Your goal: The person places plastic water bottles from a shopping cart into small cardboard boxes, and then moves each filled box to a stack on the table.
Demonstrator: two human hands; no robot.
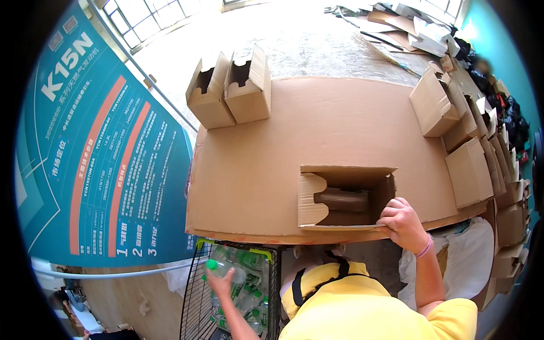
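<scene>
Lower left, the left hand (221,283) grips a bottle (236,274) over the basket (275,283). Right of centre, the right hand (401,220) pinches the box (311,194) by its edge, apparently steadying it.

Left of frame: teal banner (102,170), white lettering and salmon bars, grey rail (113,275) along its lower edge. Upper left: multi-pane window (141,22). Upper right: heap of cardboard scrap (405,31) on the floor (283,39), near a teal wall (493,37). Right edge: black bags (514,127), contents undetermined. Lower right: white sheeting (453,263).
</scene>
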